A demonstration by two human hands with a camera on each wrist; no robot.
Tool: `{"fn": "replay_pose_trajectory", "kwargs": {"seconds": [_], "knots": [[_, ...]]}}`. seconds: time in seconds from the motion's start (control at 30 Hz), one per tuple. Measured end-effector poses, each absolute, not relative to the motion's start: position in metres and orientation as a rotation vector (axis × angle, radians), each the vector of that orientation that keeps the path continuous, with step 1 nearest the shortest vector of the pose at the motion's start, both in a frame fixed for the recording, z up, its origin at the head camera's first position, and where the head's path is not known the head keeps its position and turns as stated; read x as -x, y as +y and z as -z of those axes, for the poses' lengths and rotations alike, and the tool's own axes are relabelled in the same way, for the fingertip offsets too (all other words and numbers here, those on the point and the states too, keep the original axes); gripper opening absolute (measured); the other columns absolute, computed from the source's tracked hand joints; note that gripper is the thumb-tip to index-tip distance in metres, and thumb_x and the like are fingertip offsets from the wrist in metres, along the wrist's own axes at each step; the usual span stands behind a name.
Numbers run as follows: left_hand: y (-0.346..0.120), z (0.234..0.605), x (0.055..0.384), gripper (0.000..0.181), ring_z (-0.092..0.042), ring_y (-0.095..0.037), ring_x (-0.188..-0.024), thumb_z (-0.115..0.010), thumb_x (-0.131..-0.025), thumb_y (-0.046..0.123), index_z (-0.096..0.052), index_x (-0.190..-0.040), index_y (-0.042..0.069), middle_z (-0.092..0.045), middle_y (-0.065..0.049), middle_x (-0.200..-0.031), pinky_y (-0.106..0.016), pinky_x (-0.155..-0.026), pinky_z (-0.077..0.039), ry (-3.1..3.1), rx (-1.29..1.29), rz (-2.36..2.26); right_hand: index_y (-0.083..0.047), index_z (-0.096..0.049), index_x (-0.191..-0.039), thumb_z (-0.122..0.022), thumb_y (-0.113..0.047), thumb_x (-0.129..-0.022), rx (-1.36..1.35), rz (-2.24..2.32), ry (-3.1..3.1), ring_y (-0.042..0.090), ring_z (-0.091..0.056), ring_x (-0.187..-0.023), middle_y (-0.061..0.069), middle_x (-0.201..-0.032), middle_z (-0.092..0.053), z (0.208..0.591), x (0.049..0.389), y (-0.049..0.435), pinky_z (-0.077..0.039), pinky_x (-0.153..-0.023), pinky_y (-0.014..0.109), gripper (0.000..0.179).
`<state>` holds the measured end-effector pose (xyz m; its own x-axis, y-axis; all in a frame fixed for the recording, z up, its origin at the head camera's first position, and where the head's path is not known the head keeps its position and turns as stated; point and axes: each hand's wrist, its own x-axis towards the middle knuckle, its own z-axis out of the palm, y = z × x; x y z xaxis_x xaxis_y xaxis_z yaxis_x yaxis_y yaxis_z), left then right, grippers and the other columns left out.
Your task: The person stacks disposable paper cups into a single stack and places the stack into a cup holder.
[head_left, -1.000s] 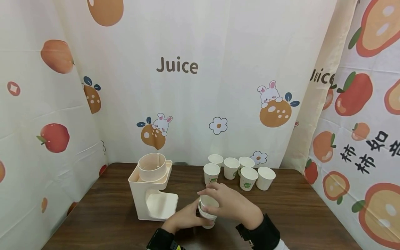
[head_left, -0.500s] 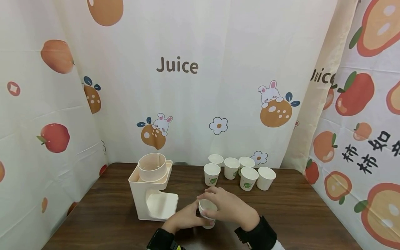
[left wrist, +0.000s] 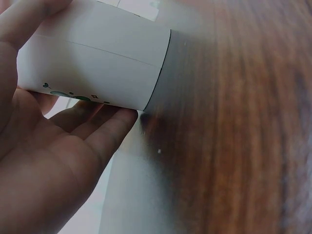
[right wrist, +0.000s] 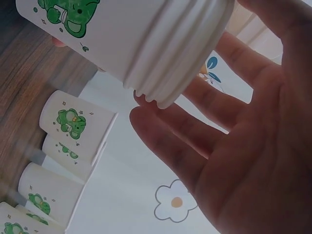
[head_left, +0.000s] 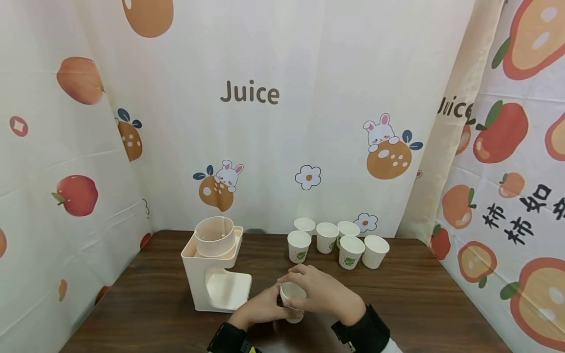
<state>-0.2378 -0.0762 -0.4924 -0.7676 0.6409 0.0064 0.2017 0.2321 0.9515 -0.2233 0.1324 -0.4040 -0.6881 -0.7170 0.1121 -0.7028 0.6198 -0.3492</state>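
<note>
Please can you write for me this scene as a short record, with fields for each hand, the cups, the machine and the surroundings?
left hand: holds the stack of cups around its side
right hand: thumb and fingers curved around the upper part of the stack
stack: nested paper cups, several rims visible; contact with table cannot be told
other cups: six, upright, in a group behind the hands
machine: white, round opening on top, at the person's left
table: brown wood
backdrop: white cloth, fruit prints, word "Juice"
</note>
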Motion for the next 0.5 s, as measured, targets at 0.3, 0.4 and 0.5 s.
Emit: {"fn": "replay_pose_trajectory", "kwargs": {"seconds": [0.3,0.4,0.5], "knots": [[-0.0752,0.4929,0.2374,0.069,-0.06,-0.011,-0.112,-0.075,-0.09,0.031,-0.041,-0.148,0.015,-0.062,0.007,-0.125,-0.033,-0.094,-0.046,2.065,-0.82,-1.574,-0.025,-0.065,-0.131,-0.06,-0.043,-0.101,1.217,0.581,2.799,0.024,-0.054,-0.121,0.003,-0.134,-0.055,0.4037,0.223,0.1338,-0.05,-0.092,0.039,0.035],[-0.0745,0.4932,0.2371,0.077,-0.059,-0.012,-0.114,-0.076,-0.09,0.029,-0.034,-0.153,0.017,-0.059,0.006,-0.127,-0.033,-0.096,-0.045,2.057,-0.835,-1.588,-0.024,-0.065,-0.13,-0.059,-0.041,-0.102,1.23,0.592,2.801,0.022,-0.056,-0.117,0.001,-0.131,-0.057,0.4034,0.2236,0.1343,-0.05,-0.09,0.037,0.034],[-0.0736,0.4929,0.2365,0.082,-0.057,-0.013,-0.116,-0.078,-0.089,0.028,-0.03,-0.154,0.019,-0.055,0.004,-0.131,-0.034,-0.097,-0.044,2.063,-0.838,-1.601,-0.023,-0.065,-0.13,-0.059,-0.039,-0.102,1.229,0.6,2.806,0.02,-0.057,-0.115,-0.001,-0.13,-0.058,0.4027,0.2256,0.1355,-0.05,-0.088,0.035,0.033]]}}
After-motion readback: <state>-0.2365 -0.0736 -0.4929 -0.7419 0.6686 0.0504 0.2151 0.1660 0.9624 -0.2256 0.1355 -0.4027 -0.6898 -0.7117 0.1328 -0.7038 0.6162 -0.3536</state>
